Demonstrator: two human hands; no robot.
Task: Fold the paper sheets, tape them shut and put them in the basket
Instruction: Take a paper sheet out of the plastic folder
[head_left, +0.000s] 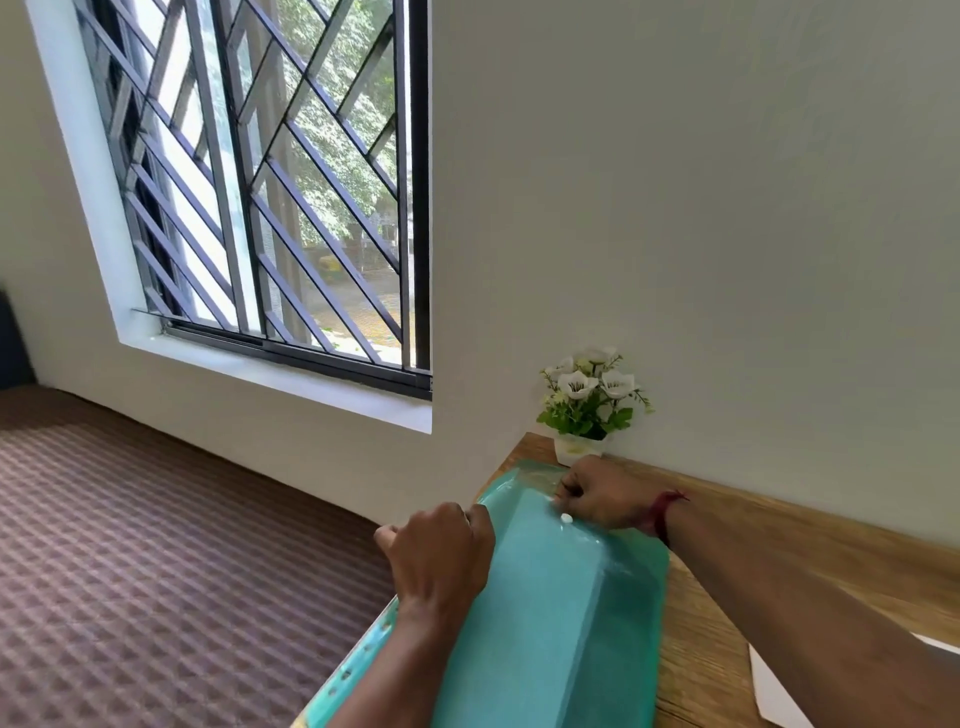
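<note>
A teal translucent plastic folder (561, 613) lies on the wooden desk (701, 649), with a white snap button (566, 518) near its far end. My left hand (441, 551) is closed on the folder's left edge. At the far end, next to the button, the fingers of my right hand (602, 493) pinch the folder's flap. The corner of a white paper sheet (779, 691) shows at the lower right of the desk. I see neither a basket nor tape.
A small white pot of white flowers (589, 405) stands at the desk's far corner against the wall. A brown patterned mattress (156, 545) lies to the left, below the desk's edge. A barred window (270, 182) is behind it.
</note>
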